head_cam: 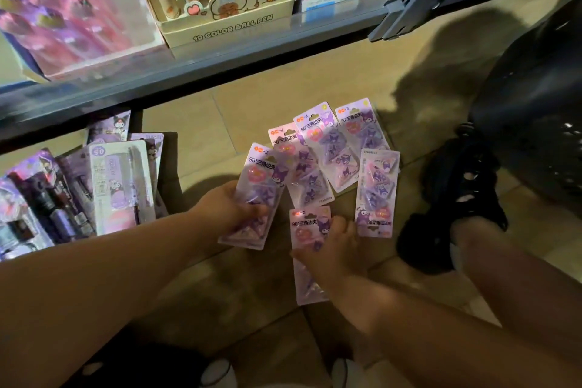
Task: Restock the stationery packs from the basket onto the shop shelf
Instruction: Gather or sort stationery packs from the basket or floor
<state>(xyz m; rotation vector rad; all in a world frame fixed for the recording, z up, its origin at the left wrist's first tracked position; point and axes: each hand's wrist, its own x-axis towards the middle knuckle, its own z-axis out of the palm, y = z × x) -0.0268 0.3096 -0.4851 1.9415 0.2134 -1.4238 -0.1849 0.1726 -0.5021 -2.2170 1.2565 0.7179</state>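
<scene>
Forearms (94, 277) reach in from the bottom of the frame toward a fan of purple stationery packs (318, 161) lying on the tiled floor (258, 110) at centre. They sit below the front edge of the shop shelf (220, 63), which crosses the upper half. The step in hand looks to be gathering the loose packs into one stack before they go up. It goes best if each is slid flat onto the last with printed faces and hang-holes turned the same way. The upside-down pack (376, 192) at centre right wants turning first. Left hand (226, 208), just left of centre, grips the held pack (256, 195) by its lower half, with the thumb clamped across the face and the other fingers hidden behind the card. Right hand (335, 246), just below centre, rests on the near pack (310, 227), which lies flat on the floor. Its fingers (341, 225) bend over the card's right side, though blur makes it unclear whether they pinch the edge or only press down.
</scene>
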